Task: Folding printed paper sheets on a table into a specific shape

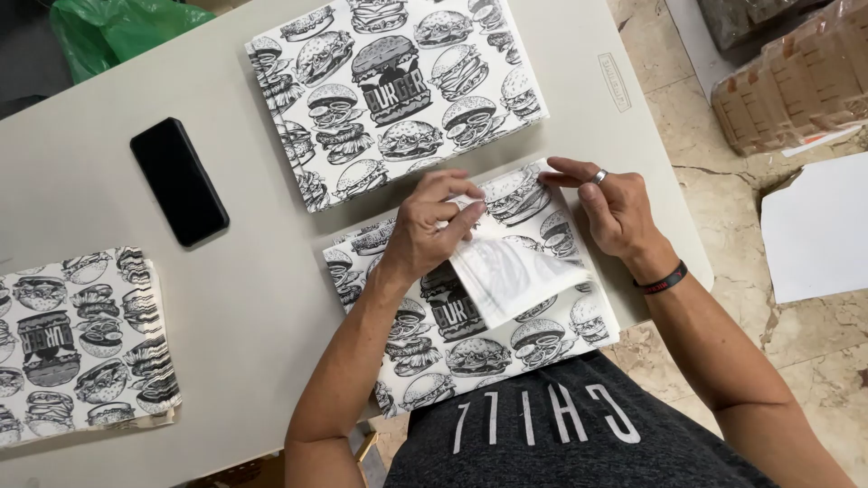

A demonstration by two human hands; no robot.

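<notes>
Centrally, left hand (425, 230) pinches a folded-back burger-print paper sheet (506, 267); right hand (615, 212), fingers flat, presses its far edge. Stack (461, 348) beneath partly hidden; black phone (179, 181) lies well left.

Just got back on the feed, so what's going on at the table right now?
A person at a grey table works on a burger-printed paper sheet. The left hand pinches a folded-over corner flap, showing its white underside, while the right hand presses the sheet's far edge flat. Two more stacks and a black phone lie nearby.
</notes>
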